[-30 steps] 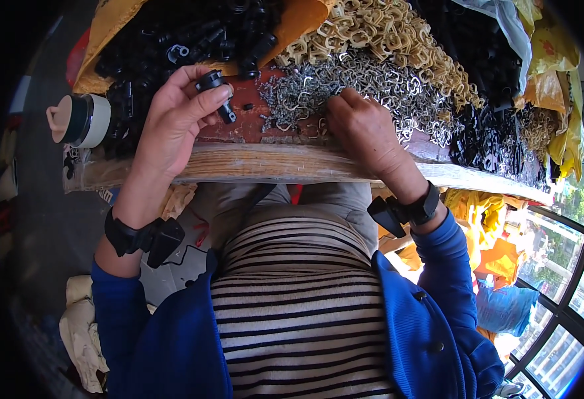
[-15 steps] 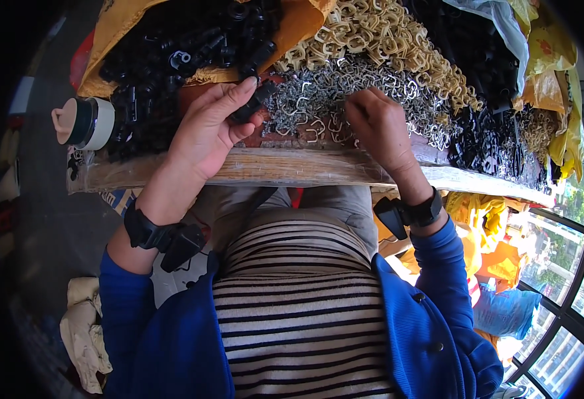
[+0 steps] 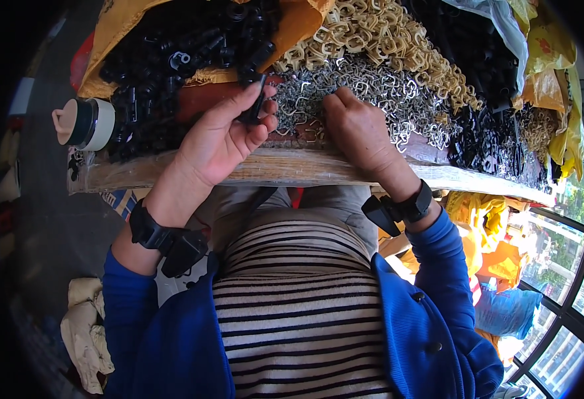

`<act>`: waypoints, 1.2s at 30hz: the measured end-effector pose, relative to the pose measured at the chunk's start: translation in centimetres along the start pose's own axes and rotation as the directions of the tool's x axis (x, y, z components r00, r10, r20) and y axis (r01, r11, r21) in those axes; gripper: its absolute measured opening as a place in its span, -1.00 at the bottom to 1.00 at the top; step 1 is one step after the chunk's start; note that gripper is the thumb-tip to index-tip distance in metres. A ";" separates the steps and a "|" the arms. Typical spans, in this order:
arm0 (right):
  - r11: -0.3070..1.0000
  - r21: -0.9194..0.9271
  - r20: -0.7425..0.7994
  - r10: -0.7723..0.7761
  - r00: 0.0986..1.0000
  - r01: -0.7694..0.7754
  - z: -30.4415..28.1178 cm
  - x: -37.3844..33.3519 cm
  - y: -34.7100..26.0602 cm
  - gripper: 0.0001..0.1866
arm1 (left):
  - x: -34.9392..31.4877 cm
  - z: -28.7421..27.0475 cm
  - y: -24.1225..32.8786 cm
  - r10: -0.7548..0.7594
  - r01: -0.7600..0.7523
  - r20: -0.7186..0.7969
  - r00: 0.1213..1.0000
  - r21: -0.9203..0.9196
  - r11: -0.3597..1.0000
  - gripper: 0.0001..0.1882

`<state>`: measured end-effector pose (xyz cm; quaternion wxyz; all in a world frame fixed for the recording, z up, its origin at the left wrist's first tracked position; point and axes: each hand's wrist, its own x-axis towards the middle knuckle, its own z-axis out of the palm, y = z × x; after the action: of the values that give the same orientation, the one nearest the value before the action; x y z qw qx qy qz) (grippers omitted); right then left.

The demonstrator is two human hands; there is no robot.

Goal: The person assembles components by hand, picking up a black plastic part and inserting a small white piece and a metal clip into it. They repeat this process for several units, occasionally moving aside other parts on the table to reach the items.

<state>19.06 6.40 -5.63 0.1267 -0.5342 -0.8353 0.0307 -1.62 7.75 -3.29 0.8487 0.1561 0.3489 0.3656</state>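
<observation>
My left hand (image 3: 229, 130) is closed on a black plastic part (image 3: 254, 110), pinched between thumb and fingers above the table. To its right, my right hand (image 3: 357, 126) is curled with the fingertips down at the near side of a heap of small bent metal clips (image 3: 378, 90). What those fingers hold, if anything, is hidden behind the knuckles. Behind the clips lies a pile of beige plastic rings (image 3: 371, 30). Loose black plastic fittings (image 3: 147, 110) lie left of my left hand, and more fill a big yellow-orange bag (image 3: 129, 26) at the far left.
The table's wooden front edge (image 3: 285, 166) runs between my body and the piles. A cream lidded cup (image 3: 98, 124) stands at the left corner. Thin black parts (image 3: 481, 143) and yellow plastic bags (image 3: 571, 126) are at the right. More bags (image 3: 498, 249) sit below, beside a window.
My right hand has moved left, nearer my left hand, over the clips. My left hand has shifted slightly right and the black part in it has turned to show a narrower side.
</observation>
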 end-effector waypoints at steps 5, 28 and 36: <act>0.999 -0.031 0.003 0.024 1.000 -0.024 0.7 -0.1 -0.4 -0.94 | -0.7 -0.3 -0.1 0.023 -0.033 0.055 0.998 0.193 0.981 -0.78; -0.634 0.603 0.540 -0.121 0.833 -0.484 -1.5 -2.1 -0.5 -0.91 | 1.0 3.0 -3.0 0.443 -0.617 0.527 0.725 0.782 0.081 -0.90; -0.633 0.611 0.600 -0.021 0.800 -0.475 -1.7 -1.8 -1.3 -0.90 | 1.3 2.7 -3.4 0.480 -0.572 0.442 0.758 0.803 0.165 -0.92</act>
<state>19.09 4.07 -4.04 0.3806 -0.3371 -0.1784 0.8424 2.65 6.38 -3.79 0.4503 0.7183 0.3757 0.3743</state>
